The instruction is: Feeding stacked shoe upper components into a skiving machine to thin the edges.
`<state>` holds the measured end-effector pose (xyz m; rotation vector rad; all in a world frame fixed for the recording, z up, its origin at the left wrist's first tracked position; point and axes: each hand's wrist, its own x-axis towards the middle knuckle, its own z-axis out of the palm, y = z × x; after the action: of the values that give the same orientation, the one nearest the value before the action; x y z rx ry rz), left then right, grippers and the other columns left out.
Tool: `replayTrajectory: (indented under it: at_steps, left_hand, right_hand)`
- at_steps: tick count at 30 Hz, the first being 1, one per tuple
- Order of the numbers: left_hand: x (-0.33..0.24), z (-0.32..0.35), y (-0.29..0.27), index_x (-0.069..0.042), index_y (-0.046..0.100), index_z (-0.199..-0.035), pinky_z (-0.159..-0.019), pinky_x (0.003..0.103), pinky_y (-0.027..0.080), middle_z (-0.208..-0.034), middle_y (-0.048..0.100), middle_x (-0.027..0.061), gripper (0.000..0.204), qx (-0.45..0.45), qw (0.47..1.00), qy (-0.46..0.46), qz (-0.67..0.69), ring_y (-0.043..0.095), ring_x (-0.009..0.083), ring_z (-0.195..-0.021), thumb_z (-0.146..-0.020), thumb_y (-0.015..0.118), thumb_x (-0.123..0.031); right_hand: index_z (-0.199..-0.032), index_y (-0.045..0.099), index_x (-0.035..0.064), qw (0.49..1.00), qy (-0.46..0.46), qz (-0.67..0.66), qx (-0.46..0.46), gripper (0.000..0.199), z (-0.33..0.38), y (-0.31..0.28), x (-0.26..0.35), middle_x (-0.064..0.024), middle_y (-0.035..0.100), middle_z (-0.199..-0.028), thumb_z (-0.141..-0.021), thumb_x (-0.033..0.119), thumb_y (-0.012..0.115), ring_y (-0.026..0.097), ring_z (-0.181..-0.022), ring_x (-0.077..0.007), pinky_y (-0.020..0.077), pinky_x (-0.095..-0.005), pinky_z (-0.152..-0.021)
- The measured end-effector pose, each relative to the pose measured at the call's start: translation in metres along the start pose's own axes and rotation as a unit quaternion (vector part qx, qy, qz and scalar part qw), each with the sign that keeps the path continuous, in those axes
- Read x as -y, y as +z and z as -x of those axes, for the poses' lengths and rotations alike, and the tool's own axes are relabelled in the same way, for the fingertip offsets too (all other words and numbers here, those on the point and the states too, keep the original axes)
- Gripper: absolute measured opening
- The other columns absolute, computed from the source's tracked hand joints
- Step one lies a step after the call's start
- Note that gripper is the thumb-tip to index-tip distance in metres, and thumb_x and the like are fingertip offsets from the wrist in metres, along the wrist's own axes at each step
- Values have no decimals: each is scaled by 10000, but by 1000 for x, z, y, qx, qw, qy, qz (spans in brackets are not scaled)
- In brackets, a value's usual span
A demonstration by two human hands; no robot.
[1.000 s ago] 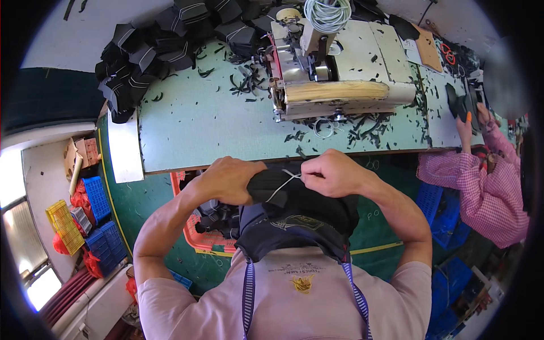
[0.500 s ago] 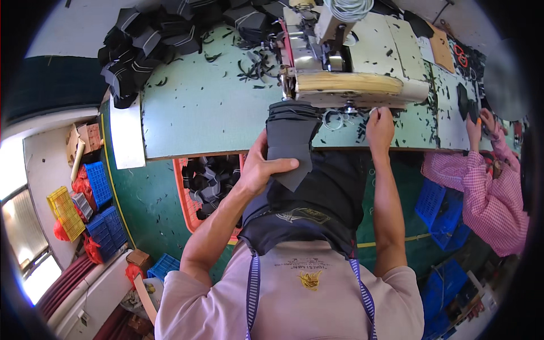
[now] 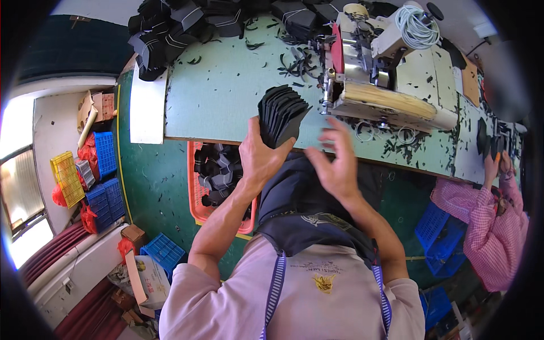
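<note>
Black stack [image 3: 281,115] | hands: left hand [image 3: 262,157] pinching lower end; right hand [image 3: 338,168] spread, nearby

The stack of pieces [image 3: 280,118] is black to dark grey, as are the pale-banded bundles [image 3: 156,50]; the bench [image 3: 226,85] is pale green specked with black scraps [image 3: 296,68], and the machine [image 3: 416,73] cream with a red strip [image 3: 337,50] and yellowish bar [image 3: 391,100]. The apron [image 3: 289,228] is black with a pale emblem [image 3: 314,219] and navy-and-white striped straps [image 3: 275,289], the shirt [image 3: 226,297] pale pink with a yellow motif [image 3: 323,283]. The floor [image 3: 156,187] is green, the basket [image 3: 195,209] coral, and the co-worker's clothing [image 3: 493,241] checked pink and white.
</note>
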<state>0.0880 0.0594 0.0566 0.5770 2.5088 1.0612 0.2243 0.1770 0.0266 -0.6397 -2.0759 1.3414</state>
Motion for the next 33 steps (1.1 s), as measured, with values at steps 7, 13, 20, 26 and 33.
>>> replayTrajectory:
  at_steps: [7, 13, 20, 26, 33]
  left_hand:
    - [33, -12, -35, 29, 377, -1278, -856, 412, 520, -1068, 626, 287, 833, 121, 986, -63, 99, 664, 330, -971, -693, 871, -298]
    - [67, -27, -51, 0, 222, -1409, -914, 383, 524, -1247, 550, 262, 947, 209, 904, -152, 340, 603, 278, -1110, -757, 868, -231]
    - [123, -43, -33, 2, 413, -1391, -938, 440, 551, -1220, 604, 207, 626, 181, 690, -218, 666, 642, 324, -1087, -810, 640, -43]
    - [123, -44, -41, 21, 450, -1388, -935, 528, 548, -1309, 567, 181, 788, 164, 663, -203, 701, 609, 372, -1155, -698, 667, -291]
    - [138, -44, -41, 52, 499, -1328, -975, 481, 530, -1224, 621, 243, 670, 170, 642, -166, 729, 637, 362, -1097, -723, 673, -179]
  right_hand:
    - [-1003, 486, -13, 959, 211, -156, 105, 492, -44, 67, 6, -98, 590, -975, -802, 268, 836, 618, -875, -167, 521, -300, -732]
    - [-1002, 554, 13, 864, 331, -313, 216, 272, -57, 76, 16, -45, 606, -972, -908, 199, 727, 611, -843, -92, 511, -245, -729]
    - [-1185, 619, 59, 852, 389, -306, 172, 267, -74, 98, 19, -18, 641, -1003, -971, 145, 484, 591, -881, -78, 512, -265, -741]
    - [-1130, 561, 6, 940, 306, 4, 152, 255, -102, 84, -31, -141, 615, -961, -928, 157, 598, 590, -914, -243, 456, -369, -806]
    - [-1208, 568, -10, 977, 45, 70, 196, 495, -68, 119, 19, -172, 600, -1053, -824, 225, 774, 594, -887, -333, 481, -420, -800]
